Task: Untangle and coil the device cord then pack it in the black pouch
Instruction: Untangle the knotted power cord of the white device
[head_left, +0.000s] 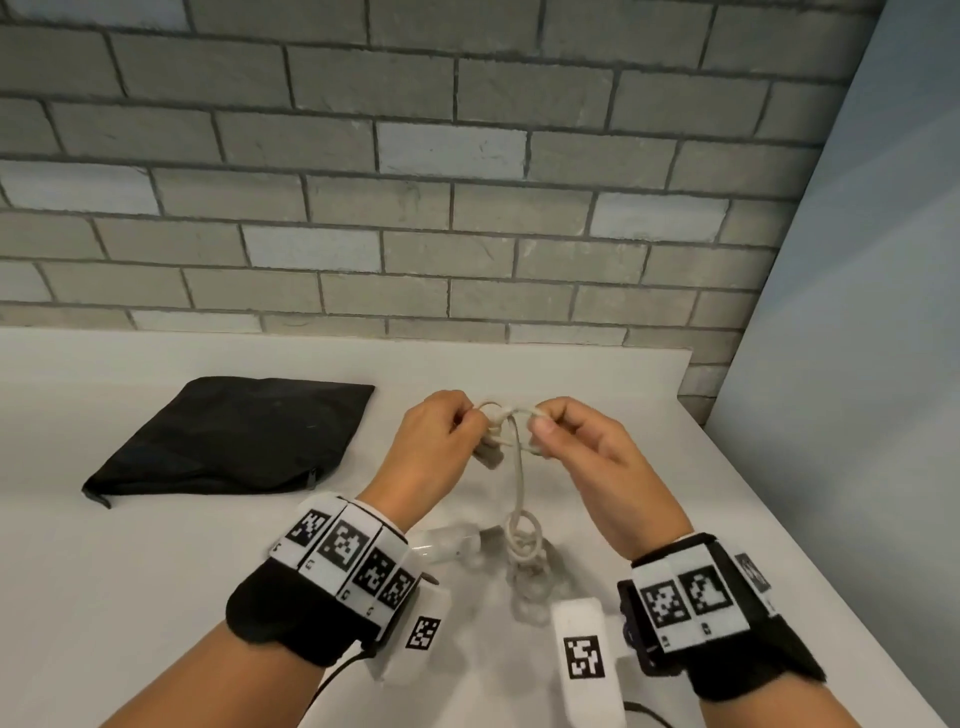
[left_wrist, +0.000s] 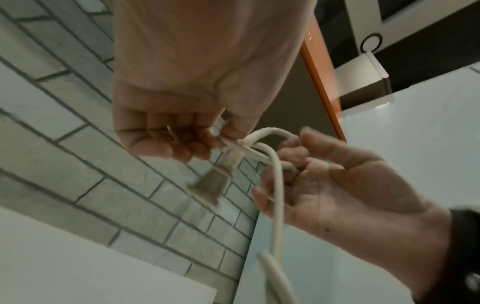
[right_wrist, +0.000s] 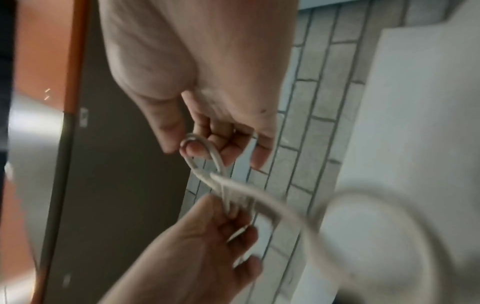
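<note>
A white device cord is held up above the white table, with a knot between my two hands. My left hand pinches the cord at the knot's left side, and the plug dangles just below it. My right hand pinches a loop on the knot's right side. From the knot the cord hangs down to a tangled bunch near the table. The left wrist view shows the plug and the crossing strands. In the right wrist view a loop wraps my right fingers. The black pouch lies flat to the left.
A grey brick wall stands right behind the table. The table's right edge runs diagonally close to my right wrist, with a pale panel beyond it. The glossy tabletop mirrors the hanging cord.
</note>
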